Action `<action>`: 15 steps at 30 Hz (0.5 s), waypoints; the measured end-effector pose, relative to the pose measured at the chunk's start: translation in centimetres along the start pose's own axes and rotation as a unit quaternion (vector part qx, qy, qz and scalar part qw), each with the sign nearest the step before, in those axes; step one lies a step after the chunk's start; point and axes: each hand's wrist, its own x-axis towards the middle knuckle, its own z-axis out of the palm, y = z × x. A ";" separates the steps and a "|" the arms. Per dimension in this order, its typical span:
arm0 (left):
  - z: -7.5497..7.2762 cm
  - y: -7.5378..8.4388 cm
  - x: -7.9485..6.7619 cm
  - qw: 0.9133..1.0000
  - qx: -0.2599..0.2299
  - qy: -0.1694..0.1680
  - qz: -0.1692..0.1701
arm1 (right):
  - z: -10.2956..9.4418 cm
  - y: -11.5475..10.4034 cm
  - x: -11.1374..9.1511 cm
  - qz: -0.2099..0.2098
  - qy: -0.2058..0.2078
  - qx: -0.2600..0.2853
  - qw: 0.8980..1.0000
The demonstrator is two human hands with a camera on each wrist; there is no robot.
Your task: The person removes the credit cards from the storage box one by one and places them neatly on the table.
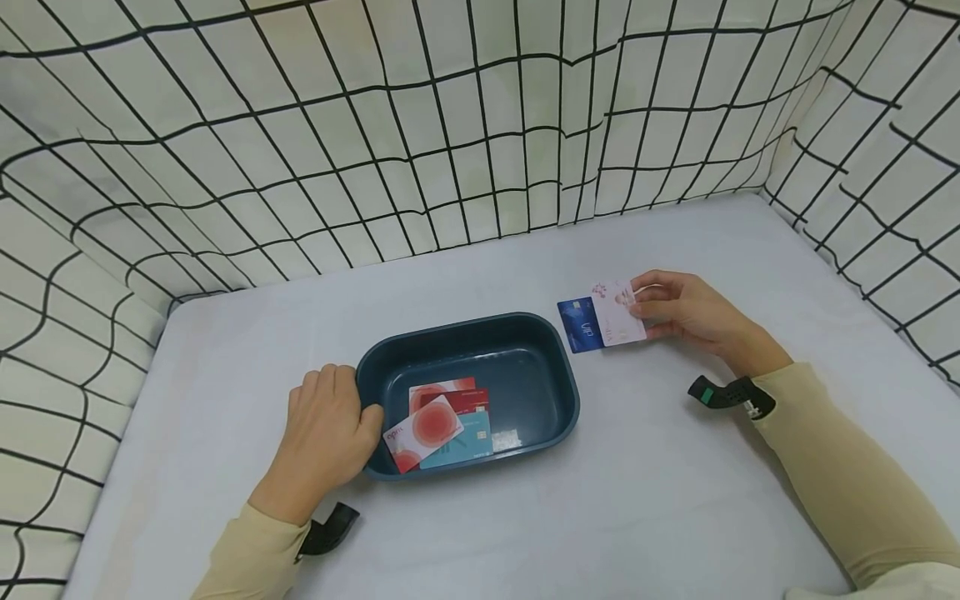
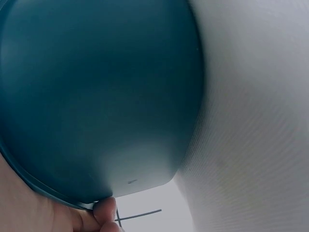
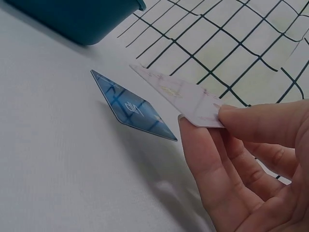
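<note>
While four cards [image 1: 435, 427] are lying in the tray [image 1: 525, 383], two are sitting outside: right grip [image 1: 690, 312] is pinching pale card [image 1: 618, 318] right of tray, blue card [image 1: 581, 325] alongside; left grip [image 1: 322, 429] is clutching tray edge.

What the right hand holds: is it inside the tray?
No, the right hand pinches the pale card outside the tray.
</note>
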 end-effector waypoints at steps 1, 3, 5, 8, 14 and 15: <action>0.0 0.0 0.0 1.000 0.000 0.000 0.000 | -0.1 0.0 0.0 0.002 0.000 -0.001 1.000; 0.0 0.0 0.1 1.000 -0.001 -0.001 -0.001 | -0.3 0.1 0.1 0.004 0.000 -0.004 1.000; 0.0 0.0 0.1 1.000 -0.003 -0.002 -0.003 | -0.4 0.1 0.1 0.006 0.004 -0.012 1.000; 0.0 0.0 0.1 1.000 -0.005 -0.003 -0.005 | -0.5 0.1 0.2 0.010 0.013 -0.030 0.999; 0.0 0.0 0.2 1.000 -0.004 -0.005 -0.006 | -0.8 0.3 0.2 0.018 0.035 -0.064 0.997; 0.0 0.0 0.2 1.000 -0.004 -0.006 -0.006 | -0.9 0.3 0.2 0.019 0.037 -0.066 0.997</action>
